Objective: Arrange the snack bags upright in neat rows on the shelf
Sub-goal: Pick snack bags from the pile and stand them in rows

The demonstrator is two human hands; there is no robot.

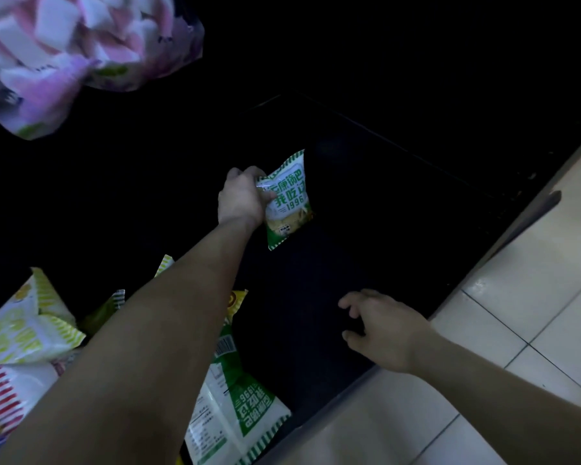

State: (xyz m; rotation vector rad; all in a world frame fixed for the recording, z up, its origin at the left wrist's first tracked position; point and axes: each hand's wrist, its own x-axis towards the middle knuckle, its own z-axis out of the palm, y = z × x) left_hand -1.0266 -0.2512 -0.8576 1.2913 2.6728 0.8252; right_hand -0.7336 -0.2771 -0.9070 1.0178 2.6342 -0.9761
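Note:
My left hand (241, 196) reaches deep into the dark shelf (366, 213) and grips the upper left edge of a green-and-white snack bag (287, 203), which stands roughly upright, tilted a little. My right hand (379, 325) hovers over the shelf's front part with fingers spread, holding nothing. Another green-and-white bag (242, 407) lies flat at the shelf's front edge, partly under my left forearm. Yellow-striped bags (24, 327) and a red-striped bag (10, 394) lie in a loose pile at the lower left.
A pink-and-white bag (74, 52) hangs at the upper left. Pale floor tiles (517, 313) run along the right of the shelf edge. The shelf's back and interior are almost black, so little detail shows there.

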